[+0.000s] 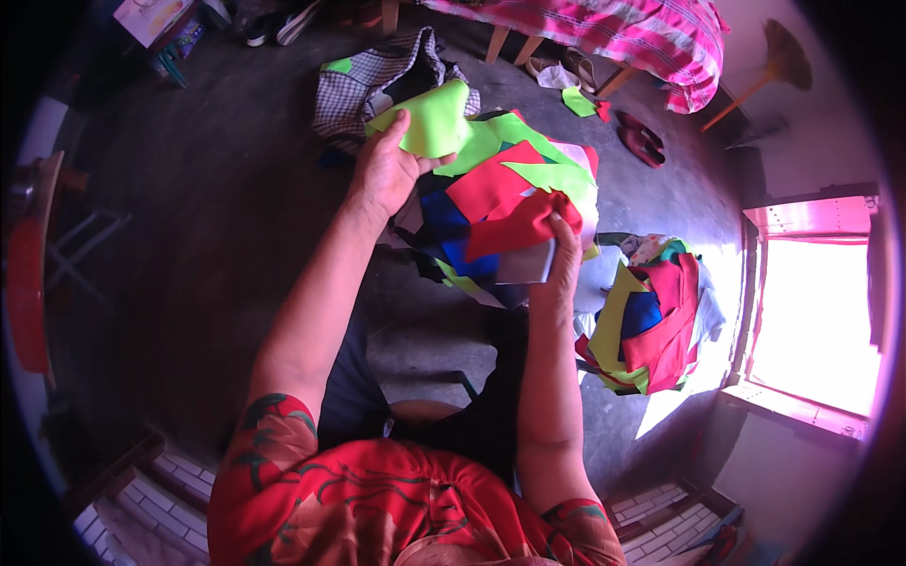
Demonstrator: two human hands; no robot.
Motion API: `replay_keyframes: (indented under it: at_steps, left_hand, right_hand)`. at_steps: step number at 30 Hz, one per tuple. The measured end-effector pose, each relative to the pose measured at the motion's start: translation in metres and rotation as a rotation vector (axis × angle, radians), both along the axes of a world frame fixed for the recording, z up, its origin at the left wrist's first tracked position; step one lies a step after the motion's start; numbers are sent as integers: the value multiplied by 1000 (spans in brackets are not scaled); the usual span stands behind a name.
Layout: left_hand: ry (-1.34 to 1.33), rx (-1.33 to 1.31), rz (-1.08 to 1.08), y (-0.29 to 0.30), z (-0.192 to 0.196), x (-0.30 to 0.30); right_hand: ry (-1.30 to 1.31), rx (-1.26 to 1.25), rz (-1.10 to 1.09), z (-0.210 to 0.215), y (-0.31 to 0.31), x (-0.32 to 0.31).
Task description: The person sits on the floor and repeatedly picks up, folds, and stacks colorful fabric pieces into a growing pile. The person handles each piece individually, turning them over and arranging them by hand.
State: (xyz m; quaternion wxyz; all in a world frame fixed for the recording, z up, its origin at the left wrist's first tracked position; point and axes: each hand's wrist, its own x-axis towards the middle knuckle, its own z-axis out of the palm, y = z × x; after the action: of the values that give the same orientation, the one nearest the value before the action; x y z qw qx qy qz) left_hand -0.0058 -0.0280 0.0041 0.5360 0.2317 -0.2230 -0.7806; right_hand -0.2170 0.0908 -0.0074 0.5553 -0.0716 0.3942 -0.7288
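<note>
A neon yellow-green fabric scrap (436, 120) is gripped by my left hand (385, 172), thumb on top, beside a checked cloth bag (363, 106). My right hand (564, 257) pinches a bunched red fabric scrap (519, 226). Both hands are over a large heap of fabric scraps (477, 174) in red, green, blue and white. A pale grey-white piece (526, 263) lies just below the red scrap, next to my right wrist. The palm side of the right hand's grip is partly hidden by the red cloth.
A second scrap pile (661, 321) stands at the right, near the bright window (816, 316). Behind are a bed with a pink checked cover (604, 33), maroon shoes (640, 141), a broom (779, 61), and small scraps (578, 102) on the dark floor (208, 217).
</note>
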Motion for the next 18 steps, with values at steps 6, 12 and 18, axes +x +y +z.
replay_keyframes:
  at_steps: [6,12,18]
  left_hand:
    - [-68,-18,90,-6,1,16]
    - [-108,-52,-226,11,20,7]
    - [-1186,-67,-408,13,-35,-12]
  right_hand:
    - [-229,-202,68,6,7,-14]
    - [-313,-288,16,-8,12,-41]
    - [-289,-251,-17,0,13,-43]
